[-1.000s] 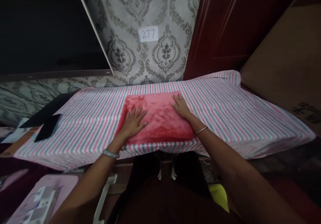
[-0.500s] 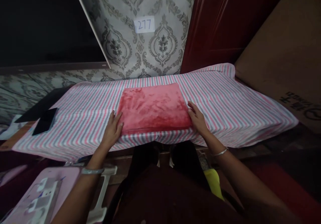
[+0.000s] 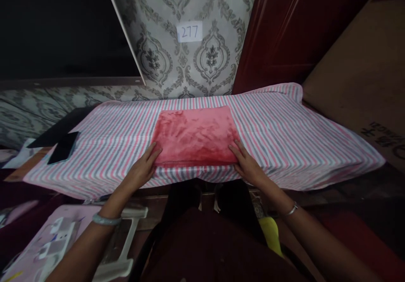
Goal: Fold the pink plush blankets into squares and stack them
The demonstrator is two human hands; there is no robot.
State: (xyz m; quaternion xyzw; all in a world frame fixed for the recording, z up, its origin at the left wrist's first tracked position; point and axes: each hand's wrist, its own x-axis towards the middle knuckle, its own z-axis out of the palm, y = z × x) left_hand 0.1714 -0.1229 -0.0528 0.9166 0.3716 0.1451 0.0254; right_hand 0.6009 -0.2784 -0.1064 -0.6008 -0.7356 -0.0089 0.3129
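Observation:
A folded pink plush cloth (image 3: pixel 196 134) lies flat as a rectangle on a striped sheet (image 3: pixel 272 134). My left hand (image 3: pixel 146 165) rests at its near left corner, fingers stretched out and fingertips on the plush edge. At the opposite near corner, my right hand (image 3: pixel 248 164) touches the cloth with fingers extended, their tips on its top surface. Both hands are open, and the cloth stays down on the sheet. Part of each hand's underside is hidden.
A phone (image 3: pixel 64 148) lies at the sheet's left end. Behind are a dark screen (image 3: pixel 63 29) and a wall paper marked 277 (image 3: pixel 190 31). A large cardboard box (image 3: pixel 357 71) stands right. A power strip (image 3: pixel 58 240) sits on a pink surface lower left.
My right hand has shifted inward and nearer, its fingertips now over the cloth's edge. My left fingertips have come onto the left edge. The view has moved slightly left.

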